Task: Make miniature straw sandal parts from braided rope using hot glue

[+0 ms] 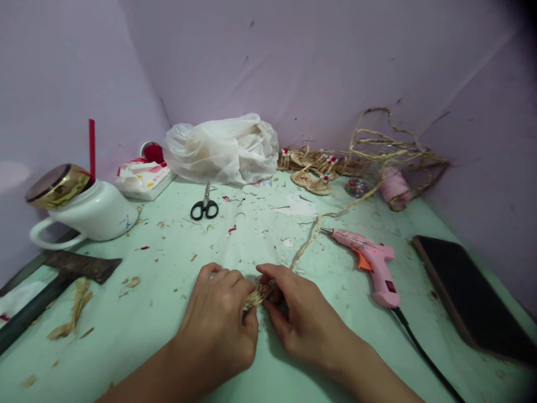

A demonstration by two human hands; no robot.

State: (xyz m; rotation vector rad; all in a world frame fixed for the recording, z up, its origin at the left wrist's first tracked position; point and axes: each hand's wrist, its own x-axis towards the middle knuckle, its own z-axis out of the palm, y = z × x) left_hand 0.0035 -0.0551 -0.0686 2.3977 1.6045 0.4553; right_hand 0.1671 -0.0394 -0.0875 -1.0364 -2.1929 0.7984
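A small piece of coiled braided straw cord [257,296] is pinched between my two hands, low over the green table. My left hand [224,313] is closed around its left side, covering much of it. With thumb and fingers, my right hand [300,316] grips the piece's right end. From there the loose braid [310,239] runs up the table, past the tip of a pink glue gun [369,260], to a tangle of the same braid [386,140] at the back right. The glue gun lies on its side with a red light showing.
Scissors [205,208], a plastic bag [226,148] and braided shapes with pins [312,176] lie toward the wall. Left are a white mug [98,210], a tissue pack [146,179] and a hammer-like tool [71,274]. A phone [474,296] and pink thread spool [395,187] lie right.
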